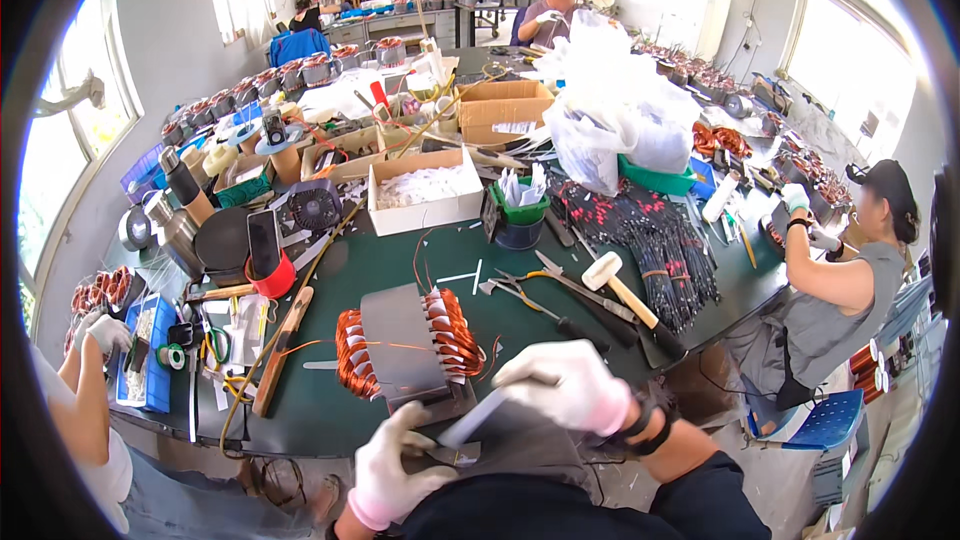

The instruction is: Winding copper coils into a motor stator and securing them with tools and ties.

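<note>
My right hand [565, 385], in a white glove, is closed on the upper end of a pale flat strip [472, 420], blurred, slanting down to the left. By the strip's lower end is my gloved left hand [395, 470], its fingers curved and apart; whether they touch the strip is unclear. Both hands are at the table's near edge, above my lap. Just beyond them a motor stator [402, 340] lies on its side, a grey core with orange copper windings at both ends and white strips between the coils. A loose copper wire reaches left from it.
Right of the stator lie a white-headed mallet [620, 285], pliers [520, 295] and bundled black sleeves [670, 270]. Behind stands a white box [425, 190] of white pieces. To the left are a wooden stick [283, 350] and a blue tray [147, 355]. Co-workers sit at both sides.
</note>
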Available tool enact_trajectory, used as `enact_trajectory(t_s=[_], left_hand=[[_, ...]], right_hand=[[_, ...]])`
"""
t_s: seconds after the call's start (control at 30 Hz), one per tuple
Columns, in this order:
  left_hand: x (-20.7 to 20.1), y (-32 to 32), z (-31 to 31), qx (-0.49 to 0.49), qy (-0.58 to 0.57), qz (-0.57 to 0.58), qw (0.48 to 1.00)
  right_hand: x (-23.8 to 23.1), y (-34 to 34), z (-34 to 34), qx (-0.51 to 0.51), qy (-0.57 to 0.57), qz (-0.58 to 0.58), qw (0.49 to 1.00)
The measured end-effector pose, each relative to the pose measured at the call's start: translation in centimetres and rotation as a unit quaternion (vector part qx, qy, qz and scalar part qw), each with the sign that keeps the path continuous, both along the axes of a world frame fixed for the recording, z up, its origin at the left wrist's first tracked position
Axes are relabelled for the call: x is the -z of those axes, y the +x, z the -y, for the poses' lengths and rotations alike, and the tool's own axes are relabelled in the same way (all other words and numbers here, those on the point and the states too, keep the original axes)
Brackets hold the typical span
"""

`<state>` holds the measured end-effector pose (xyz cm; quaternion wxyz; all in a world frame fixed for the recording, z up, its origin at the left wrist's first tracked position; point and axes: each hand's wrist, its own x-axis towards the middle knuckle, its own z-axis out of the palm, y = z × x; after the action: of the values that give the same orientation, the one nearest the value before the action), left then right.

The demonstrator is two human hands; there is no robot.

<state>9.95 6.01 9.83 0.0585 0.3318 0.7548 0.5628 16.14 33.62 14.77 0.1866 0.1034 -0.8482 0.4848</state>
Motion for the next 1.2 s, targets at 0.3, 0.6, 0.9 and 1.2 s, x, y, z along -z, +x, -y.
enact_trajectory(t_s=[0.3, 0.6, 0.9, 1.2], left_hand=[[2.0, -1.0, -0.7, -0.072, 0.034, 0.199, 0.977], [1.1, -0.1, -1.2, -0.015, -0.024, 0.205, 0.978], [1.2, -0.3, -0.7, -0.004, -0.054, -0.223, 0.973], [-2.0, -2.0, -2.2, 0.077, -0.092, -0.113, 0.986]], right_hand=[[3.3, 0.0, 3.8, 0.114, 0.18, -0.132, 0.968], [6.5, 0.4, 7.0, 0.004, 0.293, -0.158, 0.943], [5.4, 0.3, 6.2, -0.038, 0.12, -0.136, 0.983], [7.9, 2.2, 2.2, 0.052, -0.089, -0.024, 0.994]])
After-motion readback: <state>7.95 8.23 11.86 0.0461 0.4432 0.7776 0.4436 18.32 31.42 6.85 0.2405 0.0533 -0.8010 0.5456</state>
